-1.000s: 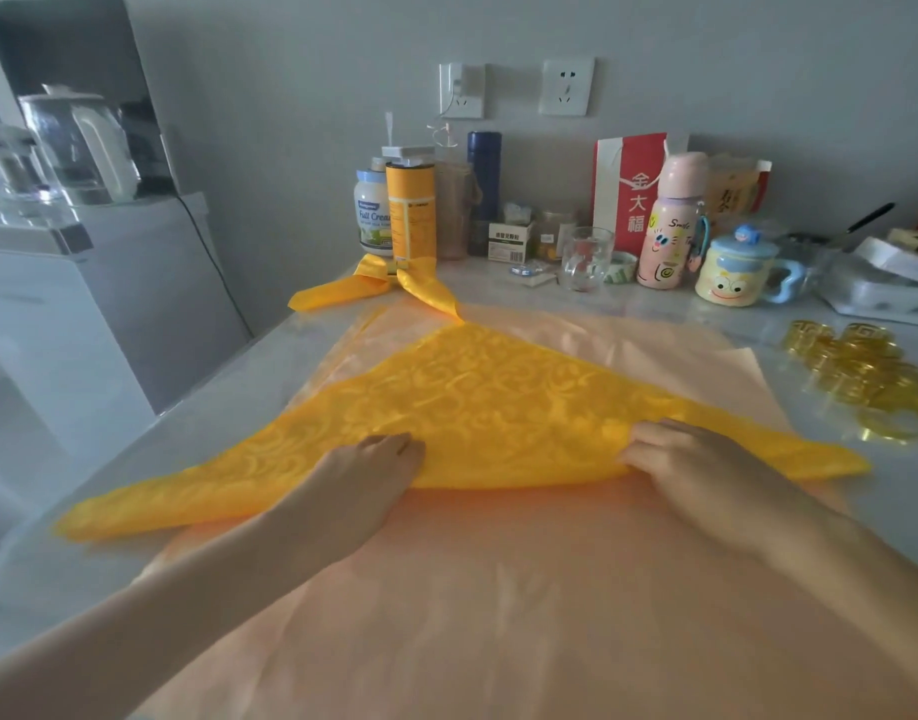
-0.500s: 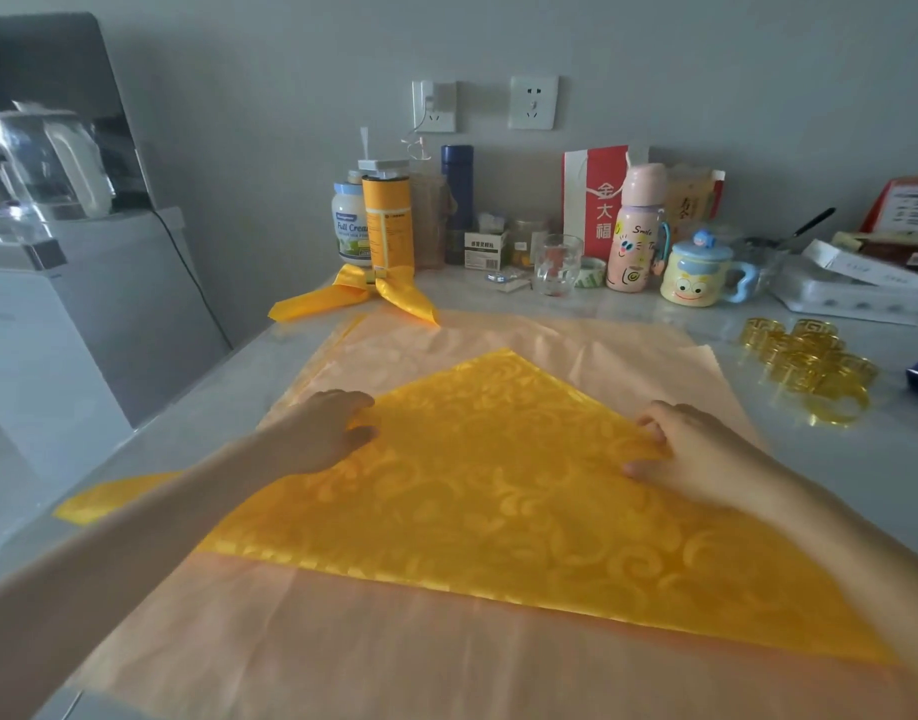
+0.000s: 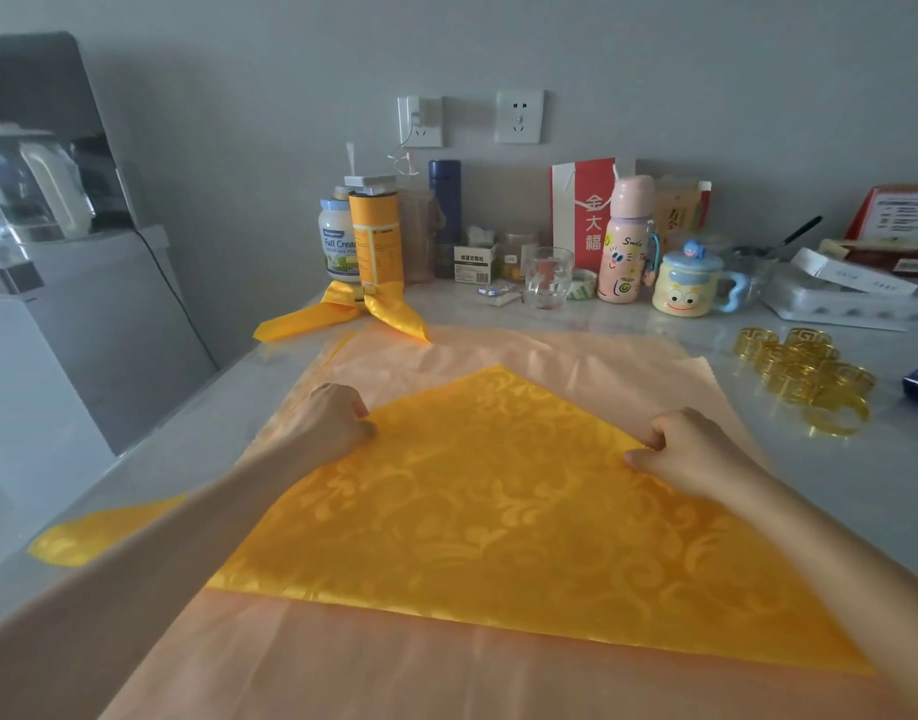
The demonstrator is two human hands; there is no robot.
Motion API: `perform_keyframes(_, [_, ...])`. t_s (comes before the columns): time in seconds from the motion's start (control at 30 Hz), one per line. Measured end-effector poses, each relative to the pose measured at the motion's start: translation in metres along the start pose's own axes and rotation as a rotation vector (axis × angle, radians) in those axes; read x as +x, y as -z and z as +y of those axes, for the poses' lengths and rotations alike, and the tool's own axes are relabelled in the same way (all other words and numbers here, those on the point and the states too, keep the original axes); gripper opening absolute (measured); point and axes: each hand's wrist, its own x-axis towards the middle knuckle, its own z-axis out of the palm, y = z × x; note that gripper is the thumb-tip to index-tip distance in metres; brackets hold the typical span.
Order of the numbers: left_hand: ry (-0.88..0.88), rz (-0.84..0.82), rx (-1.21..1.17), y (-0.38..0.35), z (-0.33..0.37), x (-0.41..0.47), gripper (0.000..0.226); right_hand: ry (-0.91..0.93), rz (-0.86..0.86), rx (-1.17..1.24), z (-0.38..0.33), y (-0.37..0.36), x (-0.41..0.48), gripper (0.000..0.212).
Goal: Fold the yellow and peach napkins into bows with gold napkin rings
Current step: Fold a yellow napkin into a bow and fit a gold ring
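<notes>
On my feed the yellow napkin (image 3: 498,511) lies folded in a triangle on the peach napkin (image 3: 550,356), which is spread over the surface (image 3: 862,475). The left hand (image 3: 327,423) pinches its left slanted edge with curled fingers (image 3: 360,409); the right hand (image 3: 690,449) pinches the right edge likewise. Gold rings (image 3: 805,376) sit heaped at right (apart from both hands). A finished bow (image 3: 342,311) lies at the far left.

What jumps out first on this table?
The big yellow napkin, folded into a triangle, lies in the middle on a peach napkin. The left hand and right hand grip its slanted edges. A heap of gold rings glints to the right.
</notes>
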Motion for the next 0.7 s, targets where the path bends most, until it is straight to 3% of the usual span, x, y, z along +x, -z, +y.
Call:
perform_keyframes(0.13, [0.005, -0.035, -0.021, 0.001, 0.003, 0.010, 0.025, -0.020, -0.024, 0.021, -0.003, 0.003, 0.006, 0.032])
perform_keyframes(0.3, [0.078, -0.237, -0.109, 0.012, 0.009, 0.018, 0.032, -0.050, -0.080, 0.123, -0.001, 0.007, 0.011, 0.028])
perform_keyframes(0.5, [0.095, -0.550, -0.008, 0.035, 0.004, 0.018, 0.027, -0.039, -0.188, 0.057, 0.005, 0.012, 0.018, 0.045])
perform_keyframes(0.7, [0.130, -0.568, -0.195, 0.039, 0.002, 0.021, 0.013, -0.012, -0.208, 0.082, 0.000, 0.012, 0.030, 0.034])
